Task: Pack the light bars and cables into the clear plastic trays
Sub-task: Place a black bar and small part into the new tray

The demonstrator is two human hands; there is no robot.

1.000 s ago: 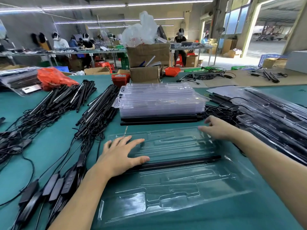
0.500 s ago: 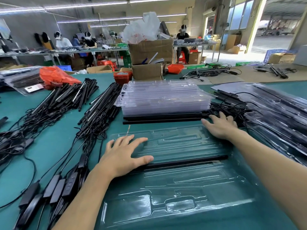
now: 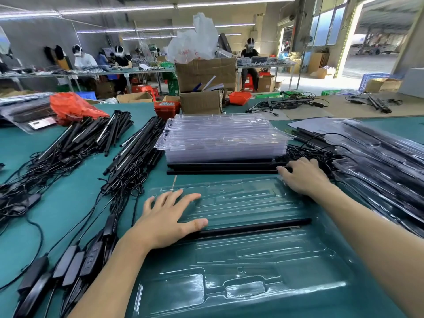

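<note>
A clear plastic tray (image 3: 257, 267) lies on the green table right in front of me. One black light bar (image 3: 252, 227) sits in its middle slot. My left hand (image 3: 167, 221) rests flat on the tray's left end, thumb against the bar's left end. My right hand (image 3: 302, 176) lies past the tray's far right corner, its fingertips touching the right end of loose black bars (image 3: 218, 167) lying under a stack of empty clear trays (image 3: 224, 138). Nothing is lifted.
Heaps of black light bars with tangled cables (image 3: 128, 157) and power adapters (image 3: 68, 267) fill the left side. Filled trays (image 3: 378, 161) pile up on the right. Cardboard boxes (image 3: 202, 102), a red bin (image 3: 166, 107) and an orange bag (image 3: 73, 106) stand behind.
My right hand has slid from the tray's far right corner back to the ends of the black bars under the stack. My left hand has stayed on the tray.
</note>
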